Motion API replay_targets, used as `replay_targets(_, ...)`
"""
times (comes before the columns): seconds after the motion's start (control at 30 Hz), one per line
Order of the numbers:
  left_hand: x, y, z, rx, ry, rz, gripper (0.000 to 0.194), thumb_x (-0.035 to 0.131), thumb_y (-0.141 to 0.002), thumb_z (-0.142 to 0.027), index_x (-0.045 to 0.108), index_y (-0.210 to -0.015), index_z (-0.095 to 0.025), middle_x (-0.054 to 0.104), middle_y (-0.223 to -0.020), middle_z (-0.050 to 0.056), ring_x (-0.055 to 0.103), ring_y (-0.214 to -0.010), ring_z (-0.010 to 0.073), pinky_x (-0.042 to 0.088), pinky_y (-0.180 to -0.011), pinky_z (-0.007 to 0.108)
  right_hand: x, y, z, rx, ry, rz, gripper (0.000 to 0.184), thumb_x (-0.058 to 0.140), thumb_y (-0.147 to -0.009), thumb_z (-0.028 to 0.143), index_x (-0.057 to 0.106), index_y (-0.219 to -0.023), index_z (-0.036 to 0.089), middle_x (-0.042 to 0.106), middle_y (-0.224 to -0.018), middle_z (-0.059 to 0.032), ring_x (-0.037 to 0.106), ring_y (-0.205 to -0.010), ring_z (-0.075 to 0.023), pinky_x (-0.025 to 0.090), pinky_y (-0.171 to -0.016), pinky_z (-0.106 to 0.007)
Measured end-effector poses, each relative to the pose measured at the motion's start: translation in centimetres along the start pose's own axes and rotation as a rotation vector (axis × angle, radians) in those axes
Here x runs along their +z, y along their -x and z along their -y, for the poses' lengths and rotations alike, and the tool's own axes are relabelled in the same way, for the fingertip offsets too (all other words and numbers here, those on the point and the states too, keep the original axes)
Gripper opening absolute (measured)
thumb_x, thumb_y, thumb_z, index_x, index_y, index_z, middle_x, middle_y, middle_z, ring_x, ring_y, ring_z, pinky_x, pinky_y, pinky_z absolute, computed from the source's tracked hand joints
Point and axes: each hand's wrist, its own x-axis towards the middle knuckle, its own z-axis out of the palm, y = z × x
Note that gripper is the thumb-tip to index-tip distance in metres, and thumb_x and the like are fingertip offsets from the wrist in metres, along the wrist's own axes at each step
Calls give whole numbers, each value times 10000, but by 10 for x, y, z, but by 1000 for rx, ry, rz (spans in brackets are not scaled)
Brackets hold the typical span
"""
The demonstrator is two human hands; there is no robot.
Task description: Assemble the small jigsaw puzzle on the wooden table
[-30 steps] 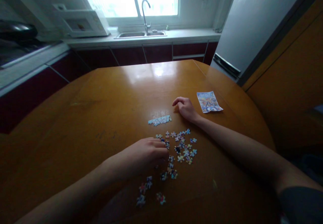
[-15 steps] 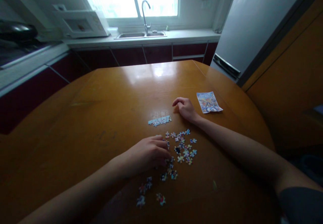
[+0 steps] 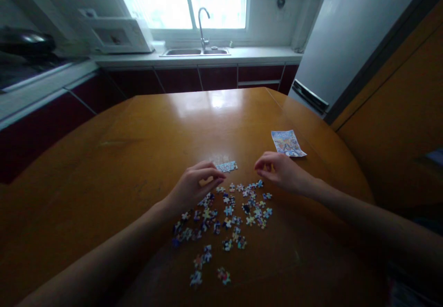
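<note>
My left hand (image 3: 199,182) hovers over the left end of the joined puzzle strip (image 3: 227,166) and hides part of it. Its thumb and fingertips are pinched together; whatever they hold is too small to make out. To the right of the strip, my right hand (image 3: 282,171) is raised over the table, fingers loosely curled and apart, with nothing seen in them. Many loose jigsaw pieces (image 3: 228,210) lie scattered below both hands, some close together. A small group of pieces (image 3: 224,275) sits nearest to me.
A printed picture sheet (image 3: 287,142) lies on the wooden table (image 3: 166,131), just beyond my right hand. Past the table's far edge stands a counter with a sink (image 3: 183,52) and a microwave (image 3: 117,34). A fridge (image 3: 349,39) is at the right.
My left hand has lifted from the loose pieces and moved up to the strip, uncovering pieces beneath. My right hand has moved right and nearer to me, off its resting spot.
</note>
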Motion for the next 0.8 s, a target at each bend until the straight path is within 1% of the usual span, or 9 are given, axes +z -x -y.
replay_targets(0.07,-1,-1,5,-43,-29,-78,149,603,-965,-251,734,-973,-179,655,-826,25,583,-737,118,453,-668,237,3,29,3,53,61,88,89,669,-841,162,745,-859,205,673,-843,-53,589,-717,-156,463,-657,-301)
replay_targets(0.17,-3,-1,13,-106,-52,-149,182,569,-976,-259,729,-1008,-178,655,-824,20,564,-710,111,423,-625,223,9,55,3,101,151,119,83,681,-852,168,736,-879,225,672,-931,-62,615,-797,-174,481,-728,-321)
replay_targets(0.3,-11,-2,24,-184,-75,-217,196,563,-972,-280,723,-1004,-172,648,-789,13,535,-670,108,394,-582,217,15,63,2,114,159,113,63,680,-856,166,690,-819,216,659,-938,-65,607,-791,-174,483,-713,-316)
replay_targets(0.37,-18,-2,27,-219,-86,-214,188,583,-960,-287,718,-1023,-171,651,-776,10,527,-656,107,396,-578,218,14,60,2,102,140,111,95,673,-840,136,659,-782,209,658,-903,-63,594,-762,-170,475,-681,-308)
replay_targets(0.47,-26,-4,24,-215,-119,-137,182,625,-943,-296,718,-1051,-183,670,-795,12,529,-661,110,418,-596,228,11,45,5,105,47,121,121,640,-826,97,647,-778,209,665,-790,-38,566,-663,-151,440,-598,-287)
replay_targets(0.57,-26,-7,14,-116,-153,-80,146,674,-925,-313,729,-1003,-204,712,-900,30,587,-790,142,482,-723,275,13,10,14,76,-116,99,97,660,-809,125,666,-756,206,670,-699,-14,553,-611,-135,420,-560,-273)
replay_targets(0.67,-21,-7,5,17,-179,-71,142,703,-912,-311,735,-1025,-231,731,-1008,37,605,-946,179,499,-852,334,26,-33,24,36,-277,97,47,704,-781,169,696,-741,192,673,-674,-9,565,-619,-129,440,-579,-270)
replay_targets(0.73,-18,-5,3,66,-205,-72,141,698,-917,-307,737,-1037,-245,733,-1026,33,602,-955,180,503,-860,340,40,-57,28,31,-384,118,38,715,-768,182,707,-731,178,675,-663,-9,565,-610,-122,445,-578,-266)
replay_targets(0.8,-16,0,5,83,-228,-79,108,688,-924,-297,743,-1003,-247,733,-1014,30,599,-938,176,507,-849,335,54,-72,31,44,-489,135,43,729,-753,194,712,-725,166,680,-658,-11,572,-609,-118,450,-578,-261)
